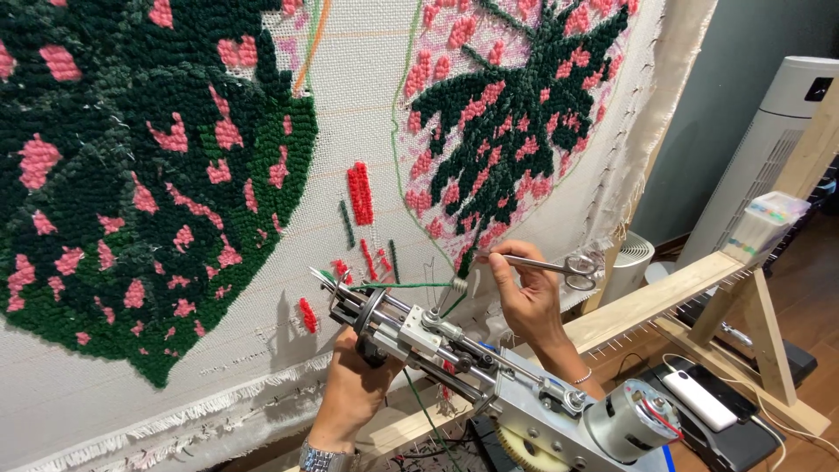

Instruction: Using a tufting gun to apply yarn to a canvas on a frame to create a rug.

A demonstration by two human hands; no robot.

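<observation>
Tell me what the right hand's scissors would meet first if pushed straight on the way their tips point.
The scissors in the right hand point left, tips at the green yarn by the tufting gun's needle; likely that yarn first, though depth is unclear.

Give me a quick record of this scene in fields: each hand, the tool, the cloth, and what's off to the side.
left hand: grips the tufting gun from below, watch on the wrist
right hand: holds small scissors by the green yarn
tufting gun: metal, tip close to the cloth, motor toward the camera
cloth: pale backing on a wooden frame, two green and pink tufted leaves
side: white tower fan, white remote on a dark tray
</observation>
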